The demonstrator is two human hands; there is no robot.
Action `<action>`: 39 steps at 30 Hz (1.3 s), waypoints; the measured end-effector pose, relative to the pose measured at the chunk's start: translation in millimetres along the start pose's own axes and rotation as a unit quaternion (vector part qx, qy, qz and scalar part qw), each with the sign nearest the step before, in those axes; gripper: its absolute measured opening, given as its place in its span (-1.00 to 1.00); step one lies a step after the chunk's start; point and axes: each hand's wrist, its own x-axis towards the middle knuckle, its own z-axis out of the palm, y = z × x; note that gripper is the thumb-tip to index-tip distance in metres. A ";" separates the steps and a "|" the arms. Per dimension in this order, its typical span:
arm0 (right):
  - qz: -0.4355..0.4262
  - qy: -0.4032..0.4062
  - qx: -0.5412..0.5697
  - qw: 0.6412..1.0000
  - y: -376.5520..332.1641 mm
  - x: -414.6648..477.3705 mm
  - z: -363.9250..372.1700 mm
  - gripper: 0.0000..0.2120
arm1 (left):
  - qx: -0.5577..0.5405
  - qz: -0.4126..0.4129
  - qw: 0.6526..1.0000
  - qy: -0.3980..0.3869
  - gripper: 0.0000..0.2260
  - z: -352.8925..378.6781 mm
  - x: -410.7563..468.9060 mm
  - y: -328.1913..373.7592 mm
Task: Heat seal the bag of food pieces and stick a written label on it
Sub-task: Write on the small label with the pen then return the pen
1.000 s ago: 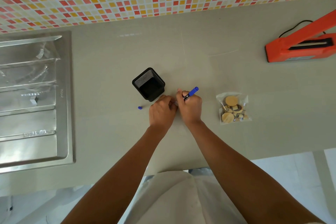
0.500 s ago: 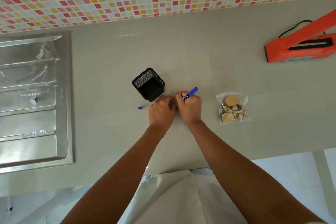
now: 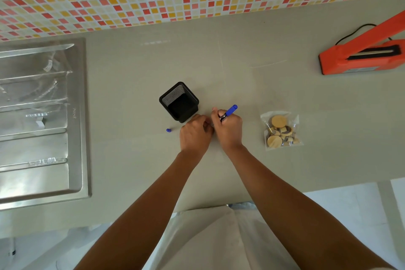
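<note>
My right hand (image 3: pixel 229 129) grips a blue pen (image 3: pixel 229 112), its point down between my two hands. My left hand (image 3: pixel 195 131) lies with curled fingers on the counter beside it, touching the right hand; whatever is under its fingertips, likely a small label, is hidden. The pen's blue cap (image 3: pixel 168 130) sits on the counter left of my left hand. A clear bag of tan food pieces (image 3: pixel 281 130) lies flat to the right of my right hand. The orange heat sealer (image 3: pixel 359 59) stands at the far right with its arm raised.
A black mesh pen holder (image 3: pixel 179 101) stands just behind my left hand. A steel sink with a drainer (image 3: pixel 41 120) fills the left side. A black cable (image 3: pixel 355 30) runs behind the sealer. The grey counter (image 3: pixel 241 68) ends near my body.
Nothing has visibly shifted; both hands stay together with the pen at about the same tilt.
</note>
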 end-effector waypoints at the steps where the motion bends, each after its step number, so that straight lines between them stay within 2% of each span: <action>1: -0.001 0.000 0.002 1.000 0.5 -0.7 0.5 -0.54 | -0.001 -0.001 1.000 0.001 -0.90 -0.1 0.2 0.0; 5: 0.007 0.001 0.005 1.000 2.7 -0.8 0.6 -0.54 | -0.002 -0.007 1.000 -0.008 -0.91 0.5 0.3 -1.3; 10: 0.031 -0.001 0.040 0.999 2.1 -1.1 -3.9 -0.45 | -0.008 -0.015 1.000 -0.019 -0.91 2.9 -0.4 -4.0; 14: 0.042 0.003 0.044 0.998 5.2 -0.3 -5.3 -0.51 | -0.011 -0.007 1.000 -0.018 -0.91 3.1 0.2 -4.8; 30: 0.036 0.013 0.029 0.999 3.9 0.8 -4.3 -0.51 | -0.022 0.013 1.000 -0.008 -0.90 4.2 -5.9 -7.2; 39: 0.065 0.023 0.065 0.995 2.7 -0.1 -5.8 -0.50 | -0.043 0.020 0.999 -0.006 -0.88 7.3 -8.3 -12.7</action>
